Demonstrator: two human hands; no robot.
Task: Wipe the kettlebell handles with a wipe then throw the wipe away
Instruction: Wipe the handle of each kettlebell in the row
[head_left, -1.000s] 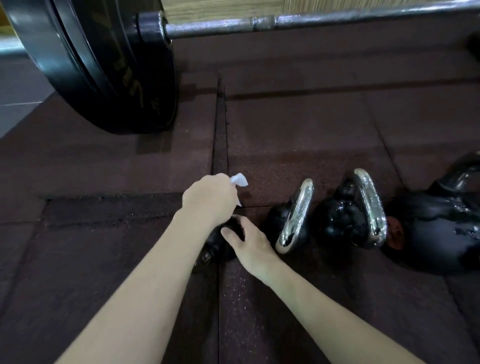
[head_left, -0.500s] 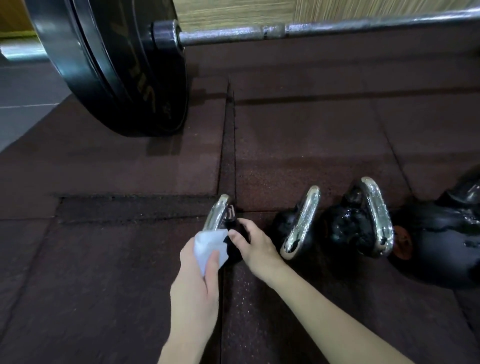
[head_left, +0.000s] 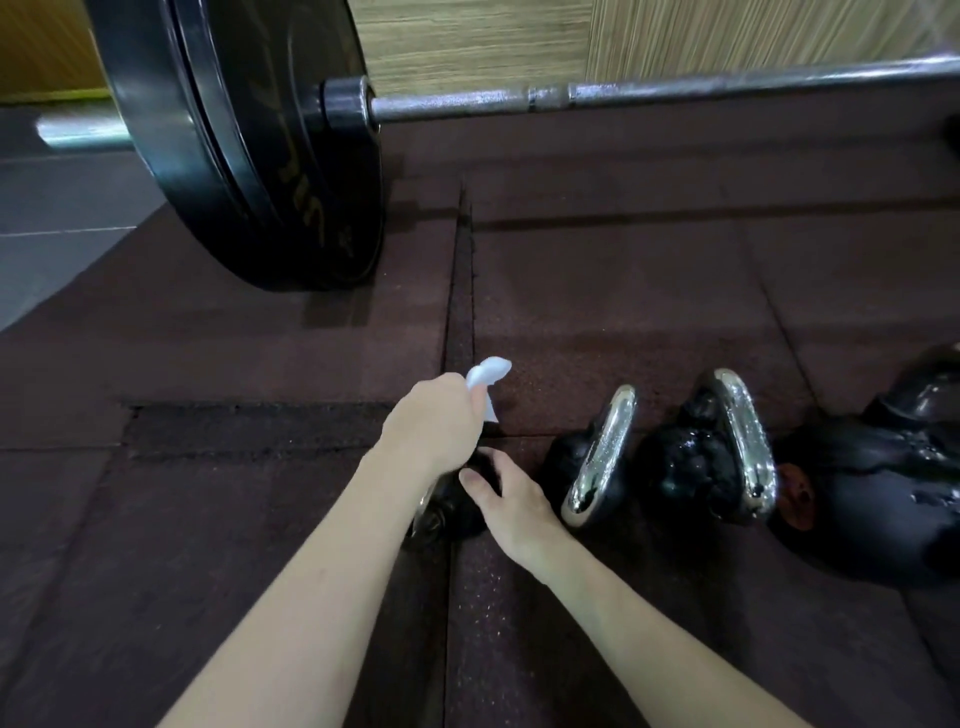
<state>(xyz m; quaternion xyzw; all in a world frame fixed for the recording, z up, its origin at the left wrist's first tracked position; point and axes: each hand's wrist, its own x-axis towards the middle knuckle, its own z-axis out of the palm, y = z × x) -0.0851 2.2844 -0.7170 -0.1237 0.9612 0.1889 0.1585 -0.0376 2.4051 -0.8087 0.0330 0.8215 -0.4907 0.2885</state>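
Several black kettlebells with chrome handles stand in a row on the dark rubber floor. My left hand (head_left: 434, 428) is closed around a white wipe (head_left: 487, 379) and covers the handle of the leftmost small kettlebell (head_left: 447, 512), which is mostly hidden. My right hand (head_left: 511, 501) rests on that kettlebell's black body, fingers pressed against it. To the right stand a second kettlebell (head_left: 597, 457), a third kettlebell (head_left: 727, 447) and a larger black one (head_left: 878, 483) at the frame's edge.
A barbell (head_left: 649, 93) with a big black plate (head_left: 249, 145) lies across the floor behind the row. Grey tile floor (head_left: 47, 218) begins at the far left, and a wooden wall runs along the back.
My left hand with the wipe has slid from the near end of the leftmost handle up to its far end, covering it again. My right hand has stayed on the body.
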